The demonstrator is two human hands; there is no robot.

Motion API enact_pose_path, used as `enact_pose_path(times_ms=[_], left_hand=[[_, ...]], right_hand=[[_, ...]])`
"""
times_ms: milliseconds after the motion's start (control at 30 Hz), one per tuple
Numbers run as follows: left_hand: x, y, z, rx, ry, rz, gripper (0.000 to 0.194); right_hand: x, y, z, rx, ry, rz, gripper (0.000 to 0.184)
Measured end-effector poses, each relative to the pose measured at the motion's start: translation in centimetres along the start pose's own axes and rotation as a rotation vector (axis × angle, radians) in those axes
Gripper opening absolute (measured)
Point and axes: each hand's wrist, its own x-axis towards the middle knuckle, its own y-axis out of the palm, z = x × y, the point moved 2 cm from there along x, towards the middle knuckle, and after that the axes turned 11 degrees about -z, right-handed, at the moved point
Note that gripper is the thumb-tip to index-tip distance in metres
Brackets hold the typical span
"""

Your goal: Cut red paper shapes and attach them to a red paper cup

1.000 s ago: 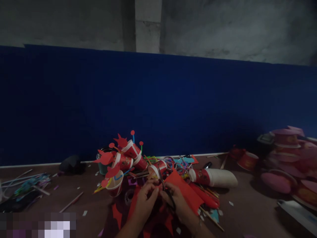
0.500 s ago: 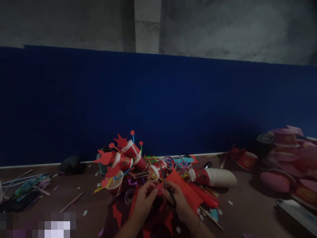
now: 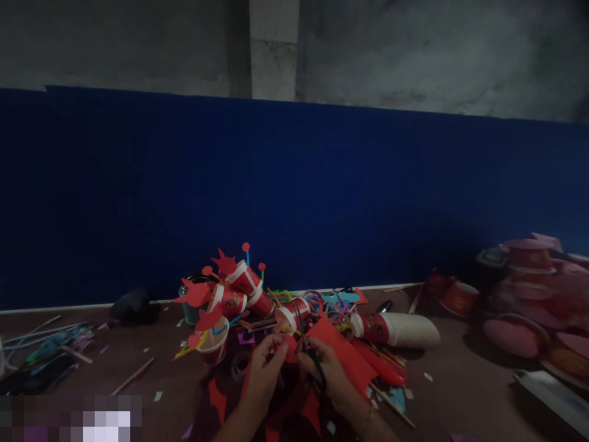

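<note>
Pinched in my left hand (image 3: 265, 368) is a small piece of red paper (image 3: 289, 348), close in front of my body. My right hand (image 3: 324, 371) grips black-handled scissors (image 3: 314, 363), their blades pointing up and away beside the paper. Whether the blades touch the paper I cannot tell. Beneath and behind my right hand lies a larger red sheet (image 3: 338, 350). Red paper scraps (image 3: 218, 399) lie below my hands. A roll of tape (image 3: 240, 366) rests just left of my left hand.
Decorated red paper cups (image 3: 214, 347) with straws cluster at left. A stack of cups (image 3: 396, 329) lies on its side at right. Pink and red paper-cup pieces (image 3: 534, 288) pile up far right. Tangled straws (image 3: 59, 344) lie far left. A blue panel (image 3: 294, 196) stands behind the table.
My left hand, with the red paper piece, has shifted slightly left, away from the scissors. My right hand stays nearly in place with the scissors.
</note>
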Motion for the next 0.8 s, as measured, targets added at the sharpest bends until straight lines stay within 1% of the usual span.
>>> enact_pose_path(times_ms=[100,200,367,500,600,800], left_hand=[[0.1,-0.2,0.2,-0.060,-0.070,-0.019,0.038],[0.2,-0.3,0.3,-0.084,-0.075,-0.085,0.039],[0.1,-0.2,0.2,-0.149,-0.095,-0.082,0.037],[0.1,-0.1,0.0,-0.166,-0.071,-0.097,0.036],[0.2,-0.1,0.1,-0.145,-0.090,-0.093,0.037],[0.3,-0.3,0.5,-0.166,-0.051,-0.086,0.033]], right_hand=[[-0.3,0.3,0.0,-0.038,0.009,0.120,0.038],[-0.4,0.6,-0.4,-0.069,0.015,0.192,0.036],[-0.1,0.7,-1.0,-0.071,-0.046,0.177,0.030],[0.0,0.7,-1.1,-0.113,-0.014,0.174,0.029],[-0.1,0.7,-1.1,-0.145,0.012,0.174,0.029],[0.0,0.7,-1.2,-0.119,-0.016,0.177,0.030]])
